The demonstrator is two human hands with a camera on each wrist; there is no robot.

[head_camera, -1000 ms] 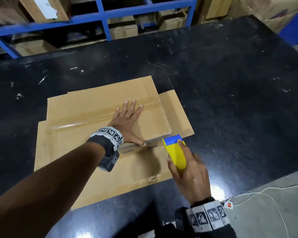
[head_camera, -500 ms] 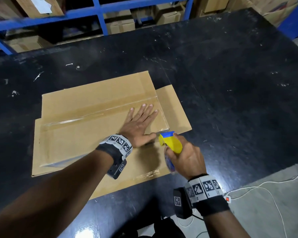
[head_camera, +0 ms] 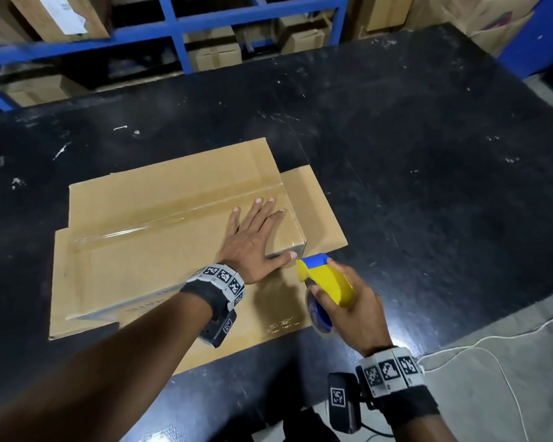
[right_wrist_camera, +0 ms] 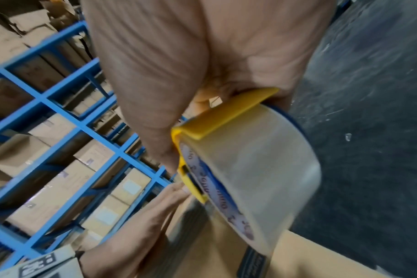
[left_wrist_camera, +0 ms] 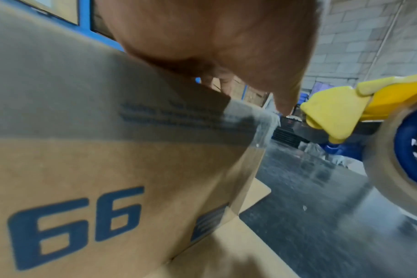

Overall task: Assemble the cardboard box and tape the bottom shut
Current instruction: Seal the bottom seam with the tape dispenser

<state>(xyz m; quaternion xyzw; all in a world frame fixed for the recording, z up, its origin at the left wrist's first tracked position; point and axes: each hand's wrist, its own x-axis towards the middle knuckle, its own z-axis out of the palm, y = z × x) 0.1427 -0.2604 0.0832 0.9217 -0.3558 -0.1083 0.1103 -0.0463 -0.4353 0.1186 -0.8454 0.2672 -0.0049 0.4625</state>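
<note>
A brown cardboard box (head_camera: 160, 237) stands bottom-up on the black table, with its lower flaps (head_camera: 313, 205) splayed flat around it. Clear tape (head_camera: 179, 218) runs along the middle seam, and another strip covers the near right corner (left_wrist_camera: 255, 120). My left hand (head_camera: 256, 231) lies flat on the box's right end, fingers straight and spread, thumb at the near edge. My right hand (head_camera: 348, 301) grips a yellow and blue tape dispenser (head_camera: 326, 279) holding a roll of clear tape (right_wrist_camera: 257, 169). The dispenser's nose sits just off the box's near right corner, beside my left thumb.
The black table (head_camera: 428, 173) stretches to the right and behind the box. Blue metal racking (head_camera: 179, 30) filled with cartons stands beyond the far edge. A white cable (head_camera: 479, 342) lies on the grey floor at the lower right.
My left hand slid right along the box top toward its right end. The dispenser moved up to the near right corner, and my right hand tilted so the roll shows.
</note>
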